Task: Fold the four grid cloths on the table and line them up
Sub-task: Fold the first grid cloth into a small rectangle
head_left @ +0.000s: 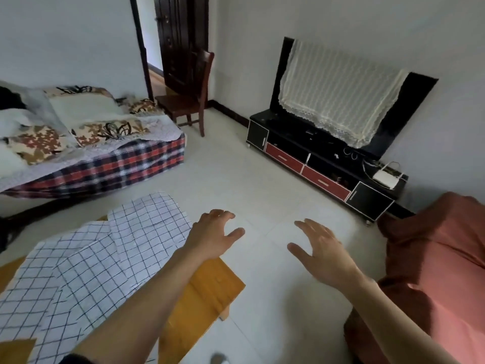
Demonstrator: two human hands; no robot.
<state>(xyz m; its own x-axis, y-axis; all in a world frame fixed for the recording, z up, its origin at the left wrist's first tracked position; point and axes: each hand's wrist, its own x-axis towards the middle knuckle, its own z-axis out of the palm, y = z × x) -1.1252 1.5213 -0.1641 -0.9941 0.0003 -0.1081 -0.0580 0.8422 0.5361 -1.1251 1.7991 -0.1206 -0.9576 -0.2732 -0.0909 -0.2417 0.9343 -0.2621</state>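
Cloths (86, 266): grid pattern, spread flat and overlapping on the bench (210, 287), lower left of view. None looks folded. The exact count is hard to tell from the overlap; at least three layers show.
Top cloth (149, 227): lies farthest from the person, its far corner hanging past the bench edge.
Key relation: the cloths lie to the left of both hands and nearer the person. The pile's long axis runs diagonally from near left to far right.
Nearer hand: the left hand (212, 232), just beyond the right edge of the top cloth; its forearm crosses over the cloths and the bench corner.
Left hand state: fingers spread and slightly bent, palm down, holding nothing.
Right hand (322, 248): well apart from the cloths, over the floor (262, 179), fingers spread, palm down, holding nothing.
Pose: both arms reach forward, hands raised past the bench, side by side with a gap between them.
Judged step: folding not yet begun. The next move calls for drawing the hands back and left to a cloth edge.
Risk: overlapping layers may lift together.
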